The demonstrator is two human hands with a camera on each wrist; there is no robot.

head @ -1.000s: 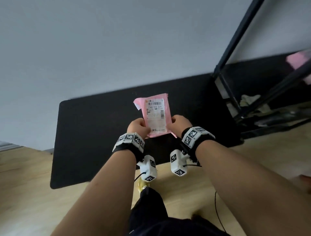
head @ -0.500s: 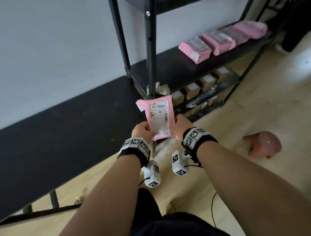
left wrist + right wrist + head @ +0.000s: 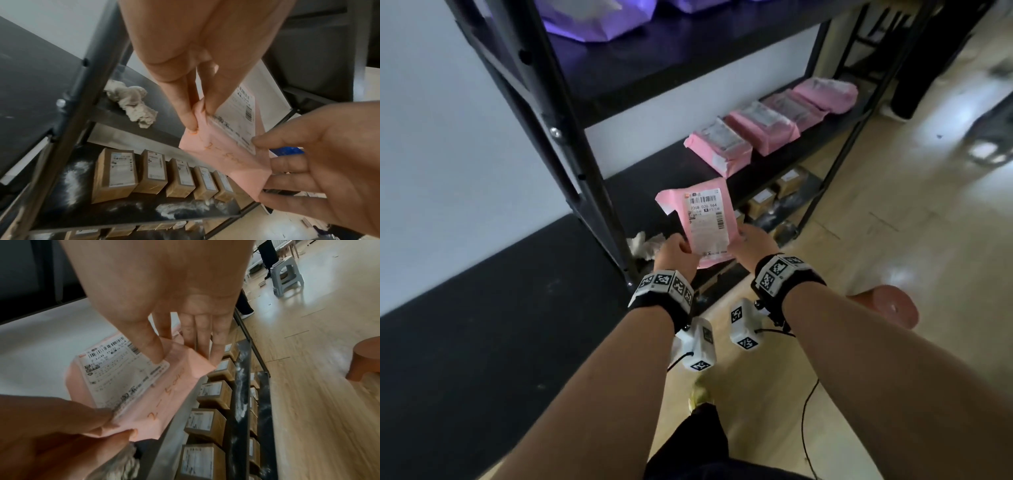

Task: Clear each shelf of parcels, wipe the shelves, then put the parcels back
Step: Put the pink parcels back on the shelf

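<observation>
Item: pink parcel (image 3: 707, 222), soft mailer, white label facing up. Location: held in the air in front of the shelving, just above the left end of the middle shelf (image 3: 640, 192); not yet set down.

Left hand (image 3: 676, 255): thumb and fingers pinching the parcel's near left corner.
Right hand (image 3: 753, 245): thumb on the label side, fingers under the near right edge, gripping.

Same shelf, further right: row of pink parcels (image 3: 756, 137), lying flat, close side by side.
Same shelf, left end: crumpled cloth (image 3: 131, 104), lying loose near the upright post (image 3: 571, 164).
Shelf below: row of brown boxes (image 3: 156, 175), labels up; pale smears on the board in front of them.
Shelf above: purple parcels (image 3: 592, 17).
Floor, right: round stool (image 3: 883, 310).

Step, judged: returning this parcel to the middle shelf.

Risks, judged:
- Cloth sits by the likely landing spot; the parcel could land on it and lie crooked or trap it.
- Grip is at one end only; the limp far end may sag, catch the shelf edge or post, and slip.
- Pushing it in could nudge the nearest parcel out of line.
</observation>
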